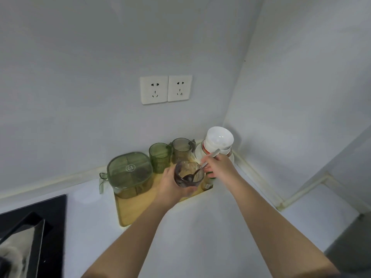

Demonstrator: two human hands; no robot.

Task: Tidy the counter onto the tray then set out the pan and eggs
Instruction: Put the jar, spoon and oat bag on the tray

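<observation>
A wooden tray (132,212) lies in the counter's corner. My left hand (170,185) grips a smoky clear glass (188,174) just above the tray's right part. My right hand (218,166) pinches the handle of a metal spoon (202,164) whose bowl sits inside that glass. On the tray stand a green lidded container (130,173), a green ribbed cup (159,155) and a grey-green mug (182,149). A small jar (206,183) stands at the tray's right edge, partly hidden by the glass.
Stacked white bowls (218,140) on a plate sit in the corner behind my right hand. A black cooktop (50,227) fills the lower left. Two wall sockets (165,89) are above the tray. White counter (200,227) spreads in front.
</observation>
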